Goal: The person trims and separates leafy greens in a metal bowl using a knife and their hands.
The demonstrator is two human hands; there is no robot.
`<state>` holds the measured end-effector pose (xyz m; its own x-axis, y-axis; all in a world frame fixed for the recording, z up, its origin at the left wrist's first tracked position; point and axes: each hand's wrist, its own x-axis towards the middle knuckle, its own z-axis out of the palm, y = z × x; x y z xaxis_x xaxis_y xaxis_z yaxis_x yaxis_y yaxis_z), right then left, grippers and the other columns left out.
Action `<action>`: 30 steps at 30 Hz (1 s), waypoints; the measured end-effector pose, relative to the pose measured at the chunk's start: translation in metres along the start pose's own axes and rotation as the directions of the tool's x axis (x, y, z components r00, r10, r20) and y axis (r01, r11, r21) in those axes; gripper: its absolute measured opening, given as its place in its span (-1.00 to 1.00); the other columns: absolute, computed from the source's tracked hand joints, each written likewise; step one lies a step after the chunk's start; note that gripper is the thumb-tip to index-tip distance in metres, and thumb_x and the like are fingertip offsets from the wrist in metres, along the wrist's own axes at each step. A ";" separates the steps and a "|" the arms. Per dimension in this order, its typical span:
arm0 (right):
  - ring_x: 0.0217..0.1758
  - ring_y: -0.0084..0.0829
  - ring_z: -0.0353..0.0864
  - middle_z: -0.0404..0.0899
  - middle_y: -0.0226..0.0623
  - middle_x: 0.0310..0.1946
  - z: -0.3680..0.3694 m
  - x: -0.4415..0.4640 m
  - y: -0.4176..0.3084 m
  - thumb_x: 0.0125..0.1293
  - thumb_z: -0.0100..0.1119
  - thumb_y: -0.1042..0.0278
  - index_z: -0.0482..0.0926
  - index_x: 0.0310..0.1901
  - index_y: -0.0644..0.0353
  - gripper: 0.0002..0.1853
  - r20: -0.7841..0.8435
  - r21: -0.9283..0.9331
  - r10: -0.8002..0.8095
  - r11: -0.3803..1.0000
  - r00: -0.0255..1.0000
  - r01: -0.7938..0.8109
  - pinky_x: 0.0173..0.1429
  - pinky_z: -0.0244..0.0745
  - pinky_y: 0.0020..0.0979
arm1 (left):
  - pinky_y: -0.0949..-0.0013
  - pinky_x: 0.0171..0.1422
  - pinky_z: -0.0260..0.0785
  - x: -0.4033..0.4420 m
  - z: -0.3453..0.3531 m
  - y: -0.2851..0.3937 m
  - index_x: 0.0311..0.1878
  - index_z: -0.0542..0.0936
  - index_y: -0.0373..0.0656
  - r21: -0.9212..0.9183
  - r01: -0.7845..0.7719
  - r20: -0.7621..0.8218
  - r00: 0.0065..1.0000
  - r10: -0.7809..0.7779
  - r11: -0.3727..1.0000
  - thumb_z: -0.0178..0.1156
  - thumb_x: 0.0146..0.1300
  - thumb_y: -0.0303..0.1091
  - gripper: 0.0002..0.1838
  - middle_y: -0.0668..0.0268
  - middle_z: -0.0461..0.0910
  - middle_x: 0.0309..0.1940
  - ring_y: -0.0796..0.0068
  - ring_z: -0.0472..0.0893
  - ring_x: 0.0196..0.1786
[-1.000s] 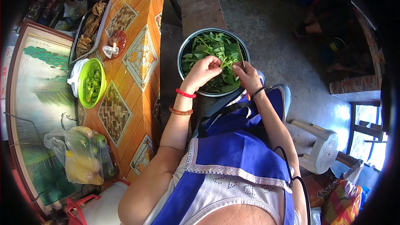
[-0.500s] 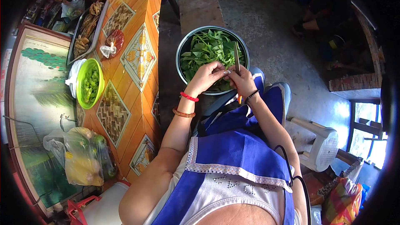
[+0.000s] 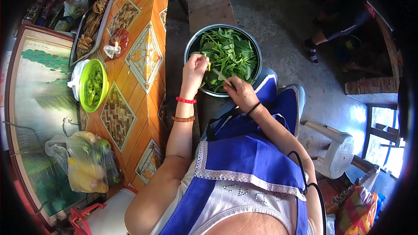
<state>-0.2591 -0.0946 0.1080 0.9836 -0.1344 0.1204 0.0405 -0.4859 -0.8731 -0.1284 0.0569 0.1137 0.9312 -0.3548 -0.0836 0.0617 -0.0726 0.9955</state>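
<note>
A round metal basin full of cut leafy greens sits in front of my lap. Over its left side my left hand is closed, pinching a short green stem that pokes out past the fingertips. My right hand, above the near rim, is wrapped round the handle of a knife. The knife's blade points up and left toward the stem, over the leaves. Most of the handle is hidden in my fingers.
On the patterned table at left stand a lime-green bowl of cut green vegetables, a tied bag of red stuff, a tray and a bag of produce. A white plastic stool is at right. Another person's leg shows beyond.
My hands have come apart: the left moved left with the stem, the right moved down. The knife has swung from upright to pointing up-left. Another person's leg has come further into view.
</note>
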 end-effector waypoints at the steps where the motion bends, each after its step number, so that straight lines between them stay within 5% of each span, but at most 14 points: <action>1: -0.25 0.02 0.61 0.58 -0.01 -0.37 0.001 0.002 0.005 0.25 0.20 0.38 0.51 -0.17 0.25 -0.82 -0.045 0.028 0.045 0.999 0.998 -0.043 -0.15 0.51 -0.14 | 0.59 -0.26 0.30 -0.002 -0.003 0.004 -0.20 0.55 -0.24 0.117 0.004 0.034 0.999 -0.008 0.993 0.20 0.36 -0.31 -0.83 0.47 0.52 -0.44 0.73 0.43 -0.40; 6: -0.13 -0.03 0.59 0.55 -0.04 -0.22 -0.009 0.006 0.030 0.13 0.24 0.46 0.56 -0.13 0.26 -0.75 -0.149 -0.044 0.077 0.995 0.986 -0.084 -0.03 0.51 -0.20 | 0.55 -0.35 0.29 -0.016 0.012 0.008 -0.29 0.56 -0.25 0.339 -0.041 0.201 0.979 -0.030 0.940 0.31 0.24 -0.38 -0.84 0.47 0.51 -0.52 0.72 0.42 -0.44; 8: -0.10 -0.05 0.59 0.54 -0.05 -0.19 -0.013 0.006 0.035 0.12 0.24 0.47 0.57 -0.12 0.26 -0.74 -0.183 -0.070 0.094 0.992 0.979 -0.109 -0.01 0.50 -0.21 | 0.49 -0.31 0.37 -0.020 0.025 0.008 -0.29 0.57 -0.29 0.423 -0.073 0.236 0.971 -0.032 0.903 0.37 0.17 -0.38 -0.80 0.32 0.59 -0.48 0.64 0.52 -0.42; 12: -0.11 -0.13 0.60 0.56 -0.09 -0.19 -0.020 0.006 0.037 0.14 0.22 0.47 0.58 -0.13 0.25 -0.77 -0.201 0.007 0.213 0.976 0.956 -0.216 0.00 0.50 -0.25 | 0.37 -0.25 0.43 -0.010 0.037 -0.003 -0.27 0.59 -0.30 0.465 -0.282 0.291 0.944 0.156 0.839 0.34 0.15 -0.39 -0.82 0.16 0.62 -0.44 0.40 0.60 -0.39; 16: -0.14 -0.19 0.62 0.59 -0.10 -0.20 -0.021 0.006 0.042 0.17 0.21 0.45 0.59 -0.13 0.25 -0.78 -0.184 0.042 0.269 0.963 0.945 -0.265 -0.03 0.51 -0.30 | 0.23 -0.21 0.47 0.035 0.031 0.003 -0.27 0.62 -0.26 0.539 -0.394 0.103 0.908 0.406 0.744 0.20 0.23 -0.43 -0.89 0.06 0.66 -0.39 0.12 0.67 -0.31; 22: -0.16 -0.22 0.62 0.60 -0.14 -0.24 -0.018 0.007 0.045 0.18 0.21 0.43 0.59 -0.15 0.26 -0.79 -0.189 0.024 0.252 0.967 0.949 -0.252 -0.05 0.50 -0.32 | 0.20 -0.20 0.47 0.117 0.019 -0.030 -0.33 0.65 -0.29 0.670 -0.170 -0.076 0.953 0.294 0.723 0.28 0.19 -0.27 -0.77 0.01 0.66 -0.43 0.09 0.66 -0.35; 24: -0.16 -0.22 0.62 0.60 -0.14 -0.25 -0.020 0.007 0.043 0.18 0.21 0.42 0.59 -0.15 0.26 -0.80 -0.190 0.034 0.249 0.968 0.950 -0.247 -0.04 0.50 -0.32 | 0.18 -0.14 0.46 0.126 0.021 -0.037 -0.33 0.65 -0.31 0.758 0.096 -0.062 0.995 -0.075 0.645 0.29 0.19 -0.15 -0.67 -0.01 0.66 -0.40 0.08 0.67 -0.30; 30: -0.17 -0.21 0.62 0.61 -0.13 -0.27 -0.020 0.007 0.046 0.20 0.19 0.40 0.59 -0.17 0.26 -0.81 -0.169 0.041 0.266 0.964 0.949 -0.263 -0.05 0.50 -0.31 | 0.19 -0.17 0.43 0.134 0.012 -0.084 -0.35 0.64 -0.32 0.648 0.133 -0.126 0.990 -0.067 0.750 0.31 0.18 -0.13 -0.65 0.12 0.68 -0.40 0.24 0.64 -0.33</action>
<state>-0.2535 -0.1350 0.0781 0.9146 -0.4025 -0.0388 -0.2130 -0.3979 -0.8923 -0.0131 0.0041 0.0182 0.9628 -0.2290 -0.1436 -0.0626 -0.7058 0.7057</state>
